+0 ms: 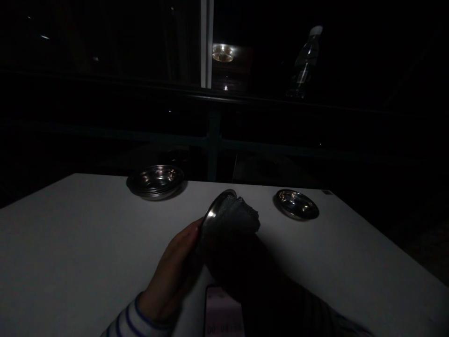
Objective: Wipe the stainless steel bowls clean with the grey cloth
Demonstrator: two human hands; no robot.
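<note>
My left hand (pixel 175 257) is closed on the edge of a shiny metal dish (pixel 212 214), tilted up on its side above the white table (pixel 87 234). A grey cloth (pixel 235 217) with a mesh-like edge lies against the dish's face. Deep in shadow, my right hand (pixel 242 262) is closed on the cloth and presses it to the dish; its fingers are hard to make out. Farther back on the left sits a stack of metal dishes (pixel 150 193). A single metal dish (pixel 298 206) rests on the right side of the table.
A phone (pixel 222 313) with a lit screen showing digits lies below my hands at the near edge. Beyond the table, a bottle with a white cap (pixel 305 65) stands by a dark window with a pale upright frame (pixel 206 42). The surroundings are very dark.
</note>
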